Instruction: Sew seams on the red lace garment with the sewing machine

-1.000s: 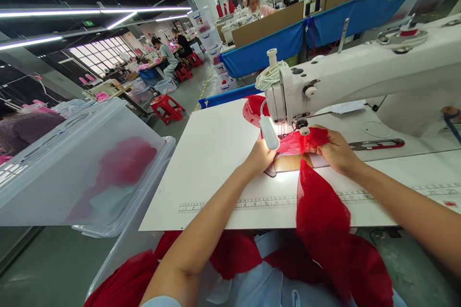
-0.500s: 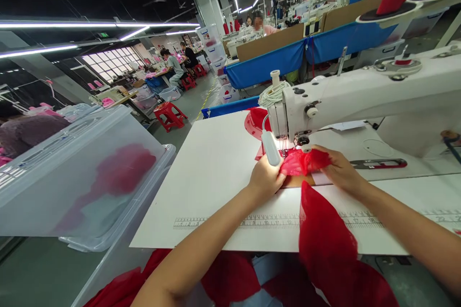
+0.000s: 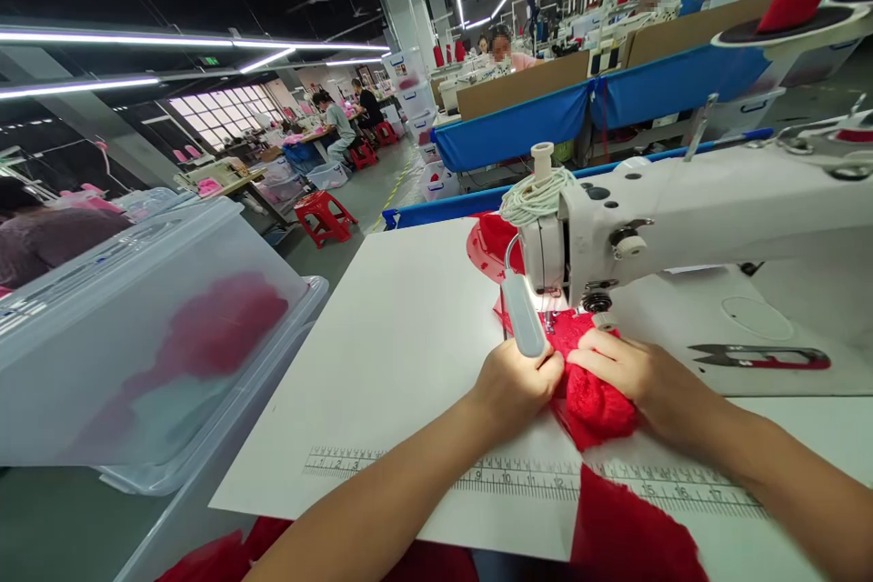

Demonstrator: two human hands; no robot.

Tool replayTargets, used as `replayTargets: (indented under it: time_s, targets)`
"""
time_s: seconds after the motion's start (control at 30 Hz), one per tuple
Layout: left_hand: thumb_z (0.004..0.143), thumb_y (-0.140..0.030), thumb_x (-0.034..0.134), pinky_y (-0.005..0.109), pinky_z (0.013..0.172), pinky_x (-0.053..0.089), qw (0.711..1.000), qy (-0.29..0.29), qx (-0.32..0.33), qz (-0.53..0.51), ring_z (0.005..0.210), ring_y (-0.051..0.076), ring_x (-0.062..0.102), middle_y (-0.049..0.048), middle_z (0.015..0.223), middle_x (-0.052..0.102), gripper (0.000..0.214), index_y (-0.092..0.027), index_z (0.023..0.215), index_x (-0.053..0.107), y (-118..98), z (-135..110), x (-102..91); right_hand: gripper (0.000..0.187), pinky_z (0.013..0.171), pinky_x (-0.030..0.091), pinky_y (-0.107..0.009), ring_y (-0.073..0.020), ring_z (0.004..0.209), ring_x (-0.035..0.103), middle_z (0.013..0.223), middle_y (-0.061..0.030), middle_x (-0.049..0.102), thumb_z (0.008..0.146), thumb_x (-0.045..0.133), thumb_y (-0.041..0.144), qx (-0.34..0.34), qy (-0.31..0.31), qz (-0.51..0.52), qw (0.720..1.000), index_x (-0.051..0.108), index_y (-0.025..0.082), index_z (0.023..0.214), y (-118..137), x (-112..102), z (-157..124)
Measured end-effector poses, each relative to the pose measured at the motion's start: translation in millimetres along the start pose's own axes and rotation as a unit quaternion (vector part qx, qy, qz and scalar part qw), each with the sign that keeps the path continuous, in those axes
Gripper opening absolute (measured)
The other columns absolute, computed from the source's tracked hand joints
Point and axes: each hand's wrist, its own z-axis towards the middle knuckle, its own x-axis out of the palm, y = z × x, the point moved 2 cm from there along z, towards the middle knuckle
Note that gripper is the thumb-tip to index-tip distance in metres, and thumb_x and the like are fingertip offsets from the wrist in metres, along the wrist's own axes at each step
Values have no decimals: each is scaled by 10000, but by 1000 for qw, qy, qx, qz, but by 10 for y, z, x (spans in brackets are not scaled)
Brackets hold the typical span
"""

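Red fabric [image 3: 597, 400] lies bunched under the needle area of a white sewing machine [image 3: 682, 209]. My left hand [image 3: 522, 382] pinches the fabric's left edge, just below the machine's small grey lamp [image 3: 524, 316]. On the other side, my right hand [image 3: 631, 373] rests over the bunched cloth, its fingers curled onto it close to my left fingertips. The presser foot and needle are partly hidden by the lamp and cloth. A separate-looking red piece [image 3: 634, 532] hangs over the table's front edge; whether it joins the cloth in my hands I cannot tell.
Thread snips [image 3: 760, 356] lie right of my right hand. A printed ruler [image 3: 505, 477] runs along the white table [image 3: 355, 355]. Behind the needle sits more red material [image 3: 487, 250]. A clear plastic bin [image 3: 170, 355] stands left. Other people work at machines farther back.
My right hand has moved left and down, closer to my left hand. The red fabric is now bunched thicker below the needle. The view has shifted slightly.
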Motion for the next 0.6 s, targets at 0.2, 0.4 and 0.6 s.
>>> replayTargets:
  time_s: [0.2,0.4,0.6]
  targets:
    - [1008,-93,416,250,483,402,997,65,-28,-17,607,151,545,38,782,610,249,-134,943,653,-33,-4,-122,362,574,482,-305,-183,748,629,1146,-97,739,1002,321,118,-48,-25,-49,997,672,187,938,-7,33,1]
    - [998,-79,439,296,623,567,992,118,-48,-24,802,221,664,96,821,662,226,-104,1001,663,-60,-35,-178,365,526,471,-320,-188,650,614,1145,-106,761,935,360,77,-55,-33,-82,995,703,167,1022,-34,56,-25]
    - [938,-6,456,295,677,546,989,143,-9,-41,764,191,621,91,853,683,231,-125,986,648,25,-23,-220,352,513,439,-307,-176,588,594,1105,-97,775,911,348,59,-72,-37,-93,992,674,173,975,-5,40,-4]
